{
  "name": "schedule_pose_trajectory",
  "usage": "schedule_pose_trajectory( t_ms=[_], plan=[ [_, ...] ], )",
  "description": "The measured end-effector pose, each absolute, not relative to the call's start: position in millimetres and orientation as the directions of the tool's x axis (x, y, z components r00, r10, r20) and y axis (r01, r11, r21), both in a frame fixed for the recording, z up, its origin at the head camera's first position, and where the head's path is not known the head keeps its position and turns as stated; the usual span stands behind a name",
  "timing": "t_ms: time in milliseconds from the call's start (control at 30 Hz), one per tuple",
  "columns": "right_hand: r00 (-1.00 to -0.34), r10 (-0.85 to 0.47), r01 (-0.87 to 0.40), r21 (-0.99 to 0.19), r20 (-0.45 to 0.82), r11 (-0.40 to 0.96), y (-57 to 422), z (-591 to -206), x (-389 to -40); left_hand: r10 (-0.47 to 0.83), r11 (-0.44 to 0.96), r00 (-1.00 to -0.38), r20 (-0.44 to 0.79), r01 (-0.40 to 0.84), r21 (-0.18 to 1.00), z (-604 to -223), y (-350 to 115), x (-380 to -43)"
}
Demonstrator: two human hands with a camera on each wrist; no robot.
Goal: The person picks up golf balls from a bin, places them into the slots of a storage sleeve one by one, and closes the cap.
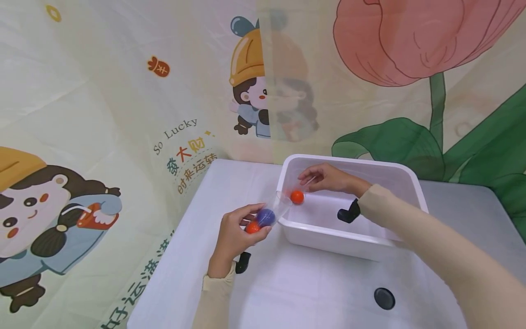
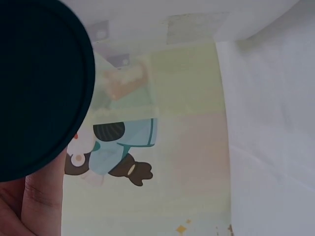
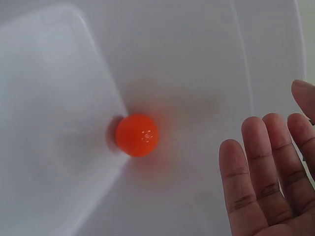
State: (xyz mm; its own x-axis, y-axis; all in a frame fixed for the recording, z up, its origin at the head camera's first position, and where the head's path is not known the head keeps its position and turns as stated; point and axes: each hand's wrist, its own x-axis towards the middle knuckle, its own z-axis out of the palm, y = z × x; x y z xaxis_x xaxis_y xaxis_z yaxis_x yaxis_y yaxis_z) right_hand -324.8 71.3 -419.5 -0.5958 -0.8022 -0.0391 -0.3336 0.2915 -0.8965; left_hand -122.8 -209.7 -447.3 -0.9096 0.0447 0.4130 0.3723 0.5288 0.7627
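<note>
My left hand [image 1: 233, 233] grips a clear tube-like container [image 1: 281, 204], tilted with its far end by the left rim of the white bin [image 1: 353, 246]. A blue ball [image 1: 265, 217] and an orange ball [image 1: 252, 227] show within that grip. In the left wrist view, a dark round disc [image 2: 39, 88] covers part of the left fingers; what it belongs to is unclear. My right hand [image 1: 328, 177] hovers inside the bin, fingers loosely bent around nothing visible. Apart from those fingers, another orange ball [image 3: 138, 135] lies at a bottom corner of the bin.
A black round lid-like disc [image 1: 384, 299] lies on the white table [image 1: 312, 292] in front of the bin. Printed cloth [image 1: 197, 82] hangs behind and to the left. Small black devices are strapped at both wrists.
</note>
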Motion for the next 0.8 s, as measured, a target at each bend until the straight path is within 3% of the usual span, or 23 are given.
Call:
schedule_pose_trajectory(
  t_ms=[500,800],
  plan=[
    [-0.633,-0.767,-0.317,-0.869,-0.105,0.381,69.9,-440.2,-336.4,0.042,0.528,-0.907,0.418,0.375,0.762,-449.9,-215.6,-121.1],
    [-0.622,-0.765,-0.320,-0.838,-0.166,0.442,66.7,-451.1,-338.5,0.047,0.525,-0.907,0.419,0.380,0.762,-449.0,-217.5,-118.7]
  ],
)
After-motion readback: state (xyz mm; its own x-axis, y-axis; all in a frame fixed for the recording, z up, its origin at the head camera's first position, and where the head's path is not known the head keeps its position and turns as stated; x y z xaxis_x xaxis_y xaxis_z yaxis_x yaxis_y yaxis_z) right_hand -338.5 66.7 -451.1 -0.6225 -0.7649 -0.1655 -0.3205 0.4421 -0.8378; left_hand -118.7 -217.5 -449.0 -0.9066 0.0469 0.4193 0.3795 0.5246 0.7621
